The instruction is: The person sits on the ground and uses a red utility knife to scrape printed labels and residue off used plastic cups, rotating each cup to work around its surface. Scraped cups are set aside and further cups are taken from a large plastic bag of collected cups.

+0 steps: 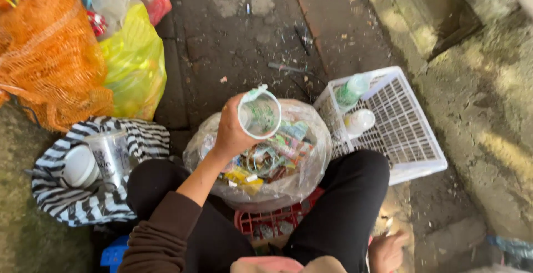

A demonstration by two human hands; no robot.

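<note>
My left hand grips a clear plastic cup with green print, its mouth tilted toward the camera, a torn lid flap at its top rim. The cup hangs just above a clear plastic bag stuffed with colourful wrappers and labels, which sits between my knees. My right hand rests low by my right leg at the bottom edge, fingers curled, and whether it holds anything is hidden.
A white plastic basket to the right holds a green-tinted bottle and a white bottle. A striped bag at left holds cans and a white container. Behind it are an orange net sack and a yellow bag. A red crate sits under the clear bag.
</note>
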